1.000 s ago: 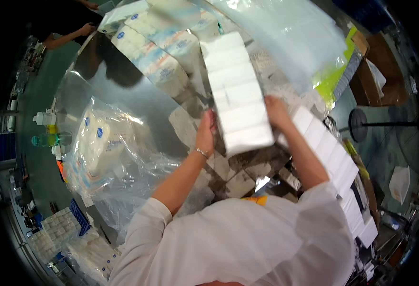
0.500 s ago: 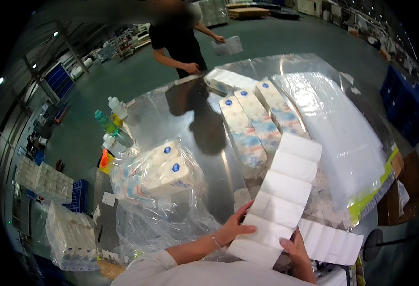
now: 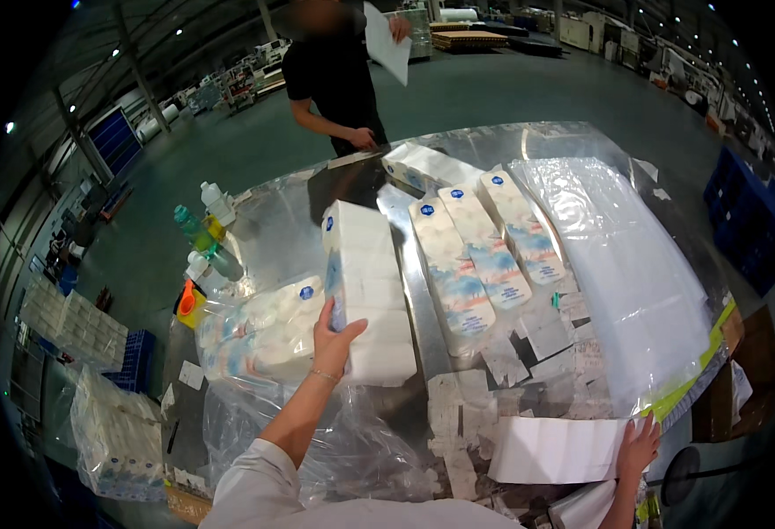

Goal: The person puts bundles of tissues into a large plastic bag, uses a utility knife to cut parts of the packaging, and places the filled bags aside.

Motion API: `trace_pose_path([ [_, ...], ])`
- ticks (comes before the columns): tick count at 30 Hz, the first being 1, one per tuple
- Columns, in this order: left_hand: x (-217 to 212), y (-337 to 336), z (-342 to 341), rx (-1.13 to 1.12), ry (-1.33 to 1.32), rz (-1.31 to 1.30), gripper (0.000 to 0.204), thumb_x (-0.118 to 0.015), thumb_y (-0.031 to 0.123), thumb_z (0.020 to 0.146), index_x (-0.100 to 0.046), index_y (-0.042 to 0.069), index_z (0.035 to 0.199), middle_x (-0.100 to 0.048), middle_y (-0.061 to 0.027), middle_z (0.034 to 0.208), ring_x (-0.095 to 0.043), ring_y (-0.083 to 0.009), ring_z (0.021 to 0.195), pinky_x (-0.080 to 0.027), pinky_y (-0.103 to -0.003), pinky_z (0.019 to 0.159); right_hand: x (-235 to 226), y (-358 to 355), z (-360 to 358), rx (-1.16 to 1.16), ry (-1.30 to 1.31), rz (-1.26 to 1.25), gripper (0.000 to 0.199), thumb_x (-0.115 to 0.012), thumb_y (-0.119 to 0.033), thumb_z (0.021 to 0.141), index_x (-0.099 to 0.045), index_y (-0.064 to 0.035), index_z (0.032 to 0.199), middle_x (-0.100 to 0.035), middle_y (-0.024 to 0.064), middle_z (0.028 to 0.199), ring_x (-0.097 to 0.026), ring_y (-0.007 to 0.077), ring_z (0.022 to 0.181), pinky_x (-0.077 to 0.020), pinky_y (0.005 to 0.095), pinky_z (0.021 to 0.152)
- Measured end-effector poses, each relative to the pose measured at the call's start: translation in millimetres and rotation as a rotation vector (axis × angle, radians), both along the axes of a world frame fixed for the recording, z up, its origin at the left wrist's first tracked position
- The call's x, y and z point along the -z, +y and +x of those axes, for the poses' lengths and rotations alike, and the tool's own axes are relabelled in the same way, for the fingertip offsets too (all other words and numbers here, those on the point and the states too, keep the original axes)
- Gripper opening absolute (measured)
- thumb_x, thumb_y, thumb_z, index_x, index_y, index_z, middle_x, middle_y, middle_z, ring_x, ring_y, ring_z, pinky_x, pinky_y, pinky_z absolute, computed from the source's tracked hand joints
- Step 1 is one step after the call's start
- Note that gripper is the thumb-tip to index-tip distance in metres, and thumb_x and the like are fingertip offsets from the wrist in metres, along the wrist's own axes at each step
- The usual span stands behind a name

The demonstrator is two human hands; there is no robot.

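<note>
My left hand (image 3: 333,346) is closed around the near part of a long tissue pack (image 3: 372,291). Its plain white side faces up, and the printed side with a blue badge faces left. It stands beside a clear plastic bag (image 3: 317,432) holding printed packs (image 3: 268,326). At the table's near right, my right hand (image 3: 639,448) grips the right end of a second, white-sided tissue pack (image 3: 555,450), fingers over its top. Three printed packs lie side by side in the middle, among them the left pack (image 3: 451,264). Another pack (image 3: 432,167) lies crosswise behind them.
Flat clear plastic bags (image 3: 625,273) are stacked on the right of the metal table (image 3: 273,220). Bottles (image 3: 195,231) and an orange tape dispenser (image 3: 191,300) stand at the left edge. Across the table stands a person (image 3: 335,88) holding a white sheet. Bagged packs (image 3: 114,432) sit at lower left.
The white-sided pack held by both hands has moved left and turned, now in my left hand alone. My right hand has shifted right onto the other pack. The person opposite has raised the sheet.
</note>
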State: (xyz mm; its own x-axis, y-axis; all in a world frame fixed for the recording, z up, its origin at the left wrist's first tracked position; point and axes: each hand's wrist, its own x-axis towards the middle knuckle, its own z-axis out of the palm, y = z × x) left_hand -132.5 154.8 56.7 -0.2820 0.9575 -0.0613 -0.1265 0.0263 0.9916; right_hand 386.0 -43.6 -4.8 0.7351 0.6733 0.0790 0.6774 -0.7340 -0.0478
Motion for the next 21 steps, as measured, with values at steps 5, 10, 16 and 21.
trace_pose_path([
  [5,21,44,28,-0.110,1.072,-0.198,0.088,-0.073,0.038,0.051,-0.036,0.011,0.127,-0.043,-0.0207,0.109,-0.041,-0.0352,0.103,-0.035,-0.044,0.087,11,10,33,0.002,0.185,0.084,0.059,-0.039,-0.047,0.086,-0.027,-0.0139,0.133,-0.043,0.0257,0.115,-0.048,0.0403,0.099,-0.0401,0.0458,0.081],
  [10,46,59,54,-0.031,1.318,-0.193,0.084,-0.067,0.048,0.060,-0.034,0.009,0.127,-0.037,-0.0223,0.116,-0.032,-0.0374,0.109,-0.030,-0.047,0.089,11,17,28,0.014,0.153,0.058,0.055,-0.036,-0.046,0.087,-0.033,-0.0102,0.128,-0.049,0.0268,0.106,-0.052,0.0408,0.090,-0.0417,0.0461,0.076],
  [16,45,71,68,0.152,1.063,-0.084,0.078,-0.058,0.057,0.069,-0.039,0.005,0.125,-0.029,-0.0289,0.128,-0.028,-0.0402,0.118,-0.025,-0.050,0.095,7,18,8,-0.096,0.315,0.018,0.050,-0.035,-0.045,0.088,-0.044,-0.0031,0.114,-0.057,0.0269,0.087,-0.055,0.0428,0.081,-0.0417,0.0484,0.072],
  [21,30,13,112,0.233,1.410,0.232,0.076,-0.056,0.062,0.067,-0.041,0.016,0.126,-0.031,-0.0160,0.134,-0.029,-0.0371,0.121,-0.017,-0.058,0.096,42,11,-19,-0.243,0.316,0.058,0.053,-0.040,-0.050,0.084,-0.055,0.0003,0.091,-0.058,0.0263,0.085,-0.054,0.0440,0.082,-0.0422,0.0479,0.074],
])
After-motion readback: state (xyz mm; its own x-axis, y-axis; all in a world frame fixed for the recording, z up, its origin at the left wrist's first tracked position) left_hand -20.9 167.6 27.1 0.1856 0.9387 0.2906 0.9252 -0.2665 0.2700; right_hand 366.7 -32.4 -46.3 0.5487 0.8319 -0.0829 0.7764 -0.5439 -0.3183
